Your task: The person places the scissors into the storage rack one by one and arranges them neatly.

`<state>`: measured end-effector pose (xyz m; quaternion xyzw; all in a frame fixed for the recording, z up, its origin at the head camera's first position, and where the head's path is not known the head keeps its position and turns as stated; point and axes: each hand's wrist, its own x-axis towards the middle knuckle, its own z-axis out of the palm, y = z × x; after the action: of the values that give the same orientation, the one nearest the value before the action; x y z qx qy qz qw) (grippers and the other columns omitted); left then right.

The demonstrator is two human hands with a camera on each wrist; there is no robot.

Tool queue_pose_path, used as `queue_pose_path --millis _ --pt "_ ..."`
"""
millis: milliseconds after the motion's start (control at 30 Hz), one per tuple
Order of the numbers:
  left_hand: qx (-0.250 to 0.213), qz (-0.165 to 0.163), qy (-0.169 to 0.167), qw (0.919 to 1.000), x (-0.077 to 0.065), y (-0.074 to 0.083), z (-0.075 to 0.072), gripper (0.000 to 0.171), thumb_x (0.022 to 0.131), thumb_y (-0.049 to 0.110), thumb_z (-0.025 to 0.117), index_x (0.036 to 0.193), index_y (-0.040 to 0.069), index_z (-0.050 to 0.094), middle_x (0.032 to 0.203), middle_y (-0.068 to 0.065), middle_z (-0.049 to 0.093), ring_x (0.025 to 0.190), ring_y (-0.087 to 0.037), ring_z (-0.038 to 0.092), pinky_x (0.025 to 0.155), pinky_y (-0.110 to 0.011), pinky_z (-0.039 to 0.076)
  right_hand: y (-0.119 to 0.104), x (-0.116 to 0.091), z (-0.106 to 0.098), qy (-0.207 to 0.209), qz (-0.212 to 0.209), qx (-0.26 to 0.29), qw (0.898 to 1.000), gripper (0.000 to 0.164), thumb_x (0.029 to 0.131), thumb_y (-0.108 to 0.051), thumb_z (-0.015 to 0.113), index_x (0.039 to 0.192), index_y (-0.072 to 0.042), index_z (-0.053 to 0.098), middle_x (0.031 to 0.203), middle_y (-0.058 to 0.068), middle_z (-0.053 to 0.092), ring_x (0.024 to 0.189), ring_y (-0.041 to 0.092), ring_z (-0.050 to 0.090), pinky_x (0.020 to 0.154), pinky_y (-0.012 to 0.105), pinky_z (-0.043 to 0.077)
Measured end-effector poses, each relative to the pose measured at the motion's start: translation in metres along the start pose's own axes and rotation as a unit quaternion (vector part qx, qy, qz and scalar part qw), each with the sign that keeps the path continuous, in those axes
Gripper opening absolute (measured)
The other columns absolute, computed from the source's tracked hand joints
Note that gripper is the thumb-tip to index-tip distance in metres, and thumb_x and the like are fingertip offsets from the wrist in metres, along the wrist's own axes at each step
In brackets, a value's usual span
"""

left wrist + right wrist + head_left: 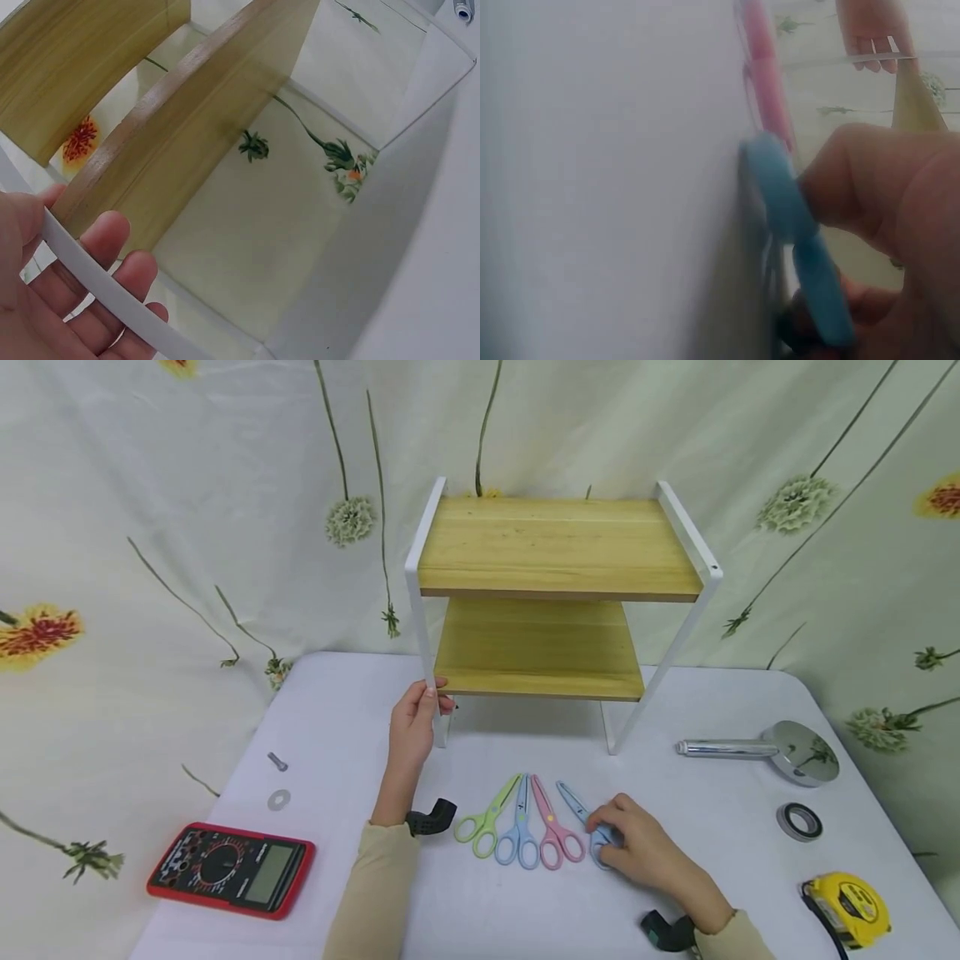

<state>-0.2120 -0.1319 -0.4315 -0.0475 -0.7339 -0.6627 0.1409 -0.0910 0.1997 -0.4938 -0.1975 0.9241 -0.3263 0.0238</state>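
Observation:
My left hand grips the white left front leg of a two-tier shelf with wooden boards; in the left wrist view its fingers curl round the white frame. With my right hand I pinch the handles of a blue pair of scissors at the right end of a row. Those handles show blurred in the right wrist view. Beside them on the table lie pink scissors, another blue pair and green scissors, blades pointing toward the shelf.
A red-cased multimeter, a washer and a bolt lie on the left of the white table. To the right are a chrome shower head, a roll of black tape and a yellow tape measure. A flowered curtain hangs behind.

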Motion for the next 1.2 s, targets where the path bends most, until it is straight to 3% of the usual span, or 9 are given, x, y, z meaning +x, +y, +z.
queue_pose_path --millis 400,533,867,1000,1200 --pt "0.005 0.001 -0.004 1.0000 -0.0007 -0.0018 0.0001 0.030 0.110 0.014 0.043 0.121 -0.005 0.064 0.091 -0.024 0.066 0.080 -0.005 0.064 0.082 -0.018 0.054 0.0008 -0.0005 -0.0092 -0.028 0.002 0.073 0.997 0.027 0.080 0.002 0.070 0.104 -0.010 0.074 0.087 -0.001 0.063 0.071 0.000 0.043 0.059 0.019 0.039" --pt "0.001 0.002 -0.002 1.0000 -0.0008 -0.0020 0.0005 0.030 0.110 0.013 0.043 0.120 -0.006 0.064 0.091 -0.024 0.066 0.079 -0.005 0.064 0.081 -0.018 0.054 0.0029 -0.0004 -0.0080 -0.034 0.022 0.091 0.995 0.028 0.080 0.002 0.069 0.104 -0.009 0.075 0.083 0.000 0.060 0.066 -0.001 0.042 0.056 0.018 0.038" --pt "-0.002 0.013 0.004 0.9999 0.0001 -0.0001 0.0017 0.030 0.109 0.011 0.043 0.119 -0.008 0.064 0.090 -0.025 0.066 0.078 -0.003 0.063 0.078 -0.017 0.055 0.0058 0.0030 -0.0068 -0.054 0.061 0.126 0.989 0.029 0.082 0.001 0.066 0.108 -0.007 0.077 0.096 0.007 0.067 0.058 0.000 0.042 0.052 0.017 0.038" --pt "0.001 0.007 0.005 1.0000 -0.0005 0.0017 0.0010 0.029 0.109 0.011 0.043 0.121 -0.006 0.064 0.090 -0.023 0.066 0.079 -0.003 0.063 0.080 -0.016 0.055 0.0033 0.0035 -0.0060 -0.054 0.055 0.143 0.987 0.028 0.083 0.000 0.068 0.109 -0.006 0.077 0.091 0.005 0.064 0.059 0.000 0.041 0.054 0.017 0.036" --pt "-0.004 0.006 0.000 1.0000 -0.0012 -0.0001 0.0012 0.030 0.110 0.013 0.043 0.121 -0.006 0.063 0.093 -0.028 0.065 0.080 -0.004 0.063 0.081 -0.017 0.055 -0.0005 0.0022 -0.0080 -0.040 0.039 0.173 0.983 0.026 0.084 -0.002 0.069 0.110 -0.003 0.077 0.099 0.011 0.068 0.060 -0.001 0.042 0.052 0.017 0.037"
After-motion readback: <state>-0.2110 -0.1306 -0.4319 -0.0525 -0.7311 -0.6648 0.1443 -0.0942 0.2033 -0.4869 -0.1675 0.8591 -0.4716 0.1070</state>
